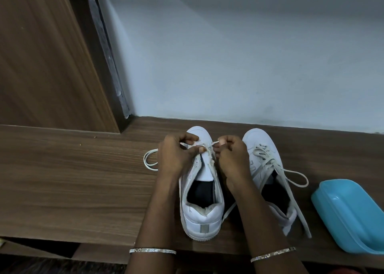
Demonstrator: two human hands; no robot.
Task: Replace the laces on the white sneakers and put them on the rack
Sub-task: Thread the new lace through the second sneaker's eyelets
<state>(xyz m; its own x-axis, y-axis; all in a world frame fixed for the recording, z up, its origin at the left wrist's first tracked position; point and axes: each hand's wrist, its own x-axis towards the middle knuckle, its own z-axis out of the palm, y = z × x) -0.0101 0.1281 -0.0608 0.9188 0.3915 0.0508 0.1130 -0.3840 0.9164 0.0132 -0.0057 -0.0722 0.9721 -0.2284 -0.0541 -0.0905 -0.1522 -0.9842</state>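
Note:
Two white sneakers stand side by side on a brown wooden top [72,180], toes toward the wall. My left hand [176,155] and my right hand [230,155] are over the front of the left sneaker [200,213], each pinching a white lace [207,147] near the lowest eyelets. A loop of that lace [149,159] lies on the wood to the left of my left hand. Another stretch of lace runs down between the two shoes. The right sneaker [264,147] is laced, its loose ends trailing to the right and toward the heel.
A turquoise plastic tray [353,215] lies at the right edge of the wooden top. A grey-white wall [228,55] rises just behind the shoes. A wooden panel [41,55] stands at the left. Below the front edge is a dark recess [41,251].

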